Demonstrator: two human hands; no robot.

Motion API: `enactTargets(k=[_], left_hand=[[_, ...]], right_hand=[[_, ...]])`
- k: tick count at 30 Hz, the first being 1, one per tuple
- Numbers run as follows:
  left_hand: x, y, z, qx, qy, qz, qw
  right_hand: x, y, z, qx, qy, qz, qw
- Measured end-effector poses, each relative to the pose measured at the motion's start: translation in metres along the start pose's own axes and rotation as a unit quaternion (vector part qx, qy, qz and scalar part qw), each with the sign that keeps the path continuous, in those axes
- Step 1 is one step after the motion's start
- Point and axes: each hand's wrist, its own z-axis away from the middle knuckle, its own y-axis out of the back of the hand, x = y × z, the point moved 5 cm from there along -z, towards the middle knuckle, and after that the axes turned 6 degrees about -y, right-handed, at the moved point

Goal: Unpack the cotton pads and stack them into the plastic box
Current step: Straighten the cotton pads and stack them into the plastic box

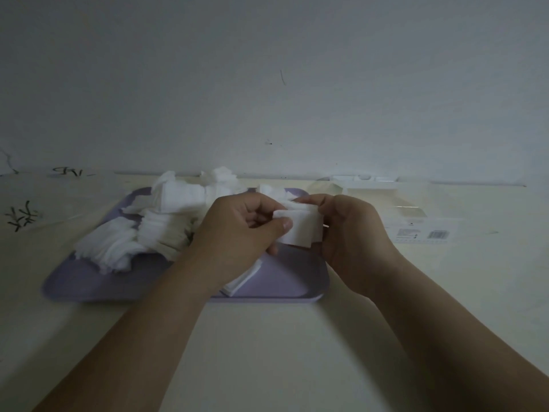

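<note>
Above the lilac tray [285, 281], both hands hold a small stack of white square cotton pads [301, 227]. My left hand [237, 230] pinches its left edge, thumb on the front face. My right hand [353, 230] grips its right side with curled fingers. Loose heaps of cotton pads [139, 236] cover the tray's left and far parts. A few pads [243, 278] lie flat on the tray under my left wrist. The clear plastic box [371, 188] stands at the back right, against the wall.
An empty clear wrapper with a barcode label [424, 230] lies on the cream table to the right of the tray. Black markings [22, 215] show on the table at the far left. A plain wall closes off the back.
</note>
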Motion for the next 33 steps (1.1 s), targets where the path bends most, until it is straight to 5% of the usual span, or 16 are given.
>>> enactTargets(k=[15,28,33], left_hand=[[-0.005,0.008,-0.001,0.063,-0.011,-0.039,0.997],[-0.006,-0.006,0.0,0.005,0.005,0.08,0.997],[-0.009,0.001,-0.004,0.046,0.002,0.014,0.999]], right_hand=[[-0.001,-0.007,0.002,-0.02,0.032,0.013,0.999],[-0.003,-0.008,0.007,0.023,0.09,0.216,0.972],[-0.005,-0.009,0.009,0.028,0.109,0.233,0.966]])
